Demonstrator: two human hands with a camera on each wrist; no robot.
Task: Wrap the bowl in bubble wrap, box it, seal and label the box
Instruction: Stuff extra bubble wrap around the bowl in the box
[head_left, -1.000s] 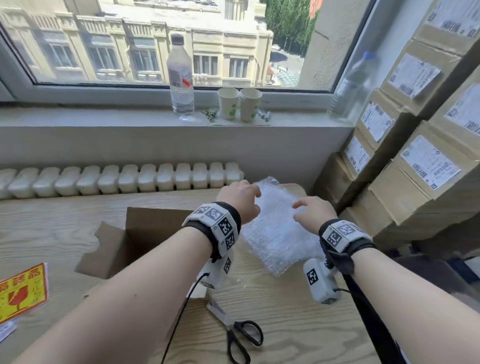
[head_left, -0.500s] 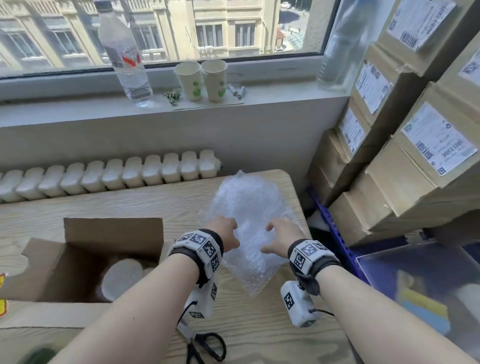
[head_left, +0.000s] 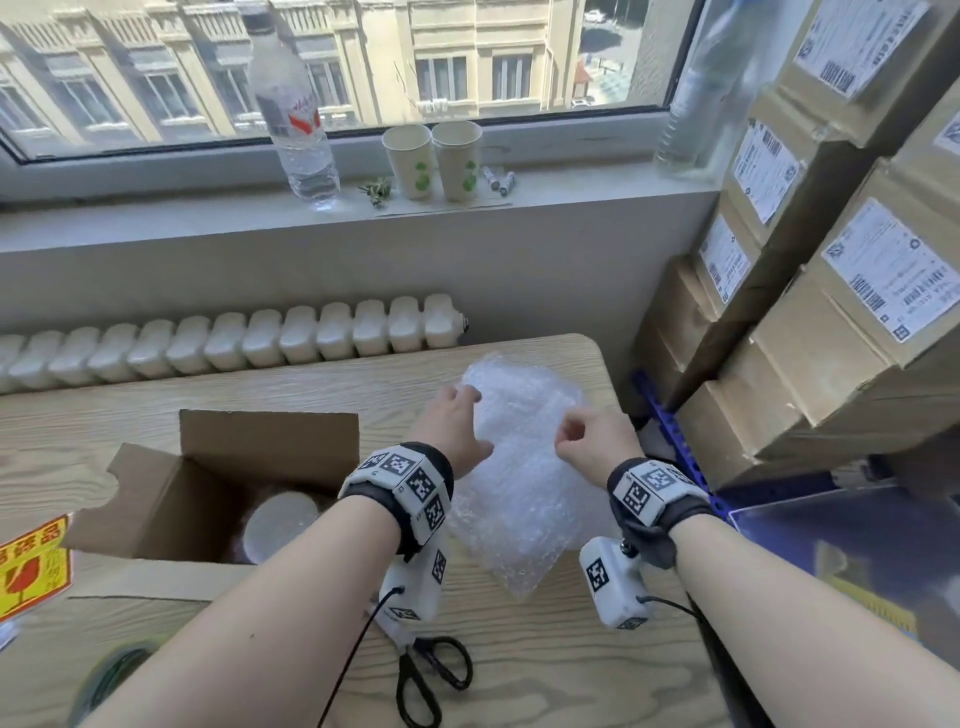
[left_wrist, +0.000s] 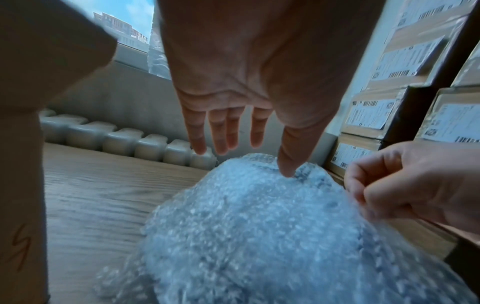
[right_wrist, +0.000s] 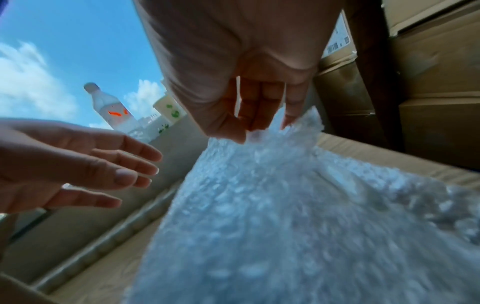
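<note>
A sheet of clear bubble wrap (head_left: 519, 467) lies bunched on the wooden table (head_left: 130, 415), right of an open cardboard box (head_left: 270, 441). A white bowl (head_left: 280, 522) sits inside the box, partly hidden by my left arm. My left hand (head_left: 457, 426) hovers with straight fingers over the wrap's left side; in the left wrist view its thumb (left_wrist: 291, 162) touches the bubble wrap (left_wrist: 259, 236). My right hand (head_left: 592, 441) pinches the wrap's edge between thumb and fingers (right_wrist: 259, 115) and lifts the bubble wrap (right_wrist: 285, 205).
Black scissors (head_left: 431, 675) lie near the table's front edge. A red and yellow fragile sticker (head_left: 31, 566) is at the left. Stacked labelled cartons (head_left: 831, 312) stand close on the right. A water bottle (head_left: 296, 114) and two paper cups (head_left: 431, 161) stand on the windowsill.
Both hands drew back along the wrap, then reached forward again. The right hand now pinches the wrap's edge. The view shifted, and the box and bowl came into sight.
</note>
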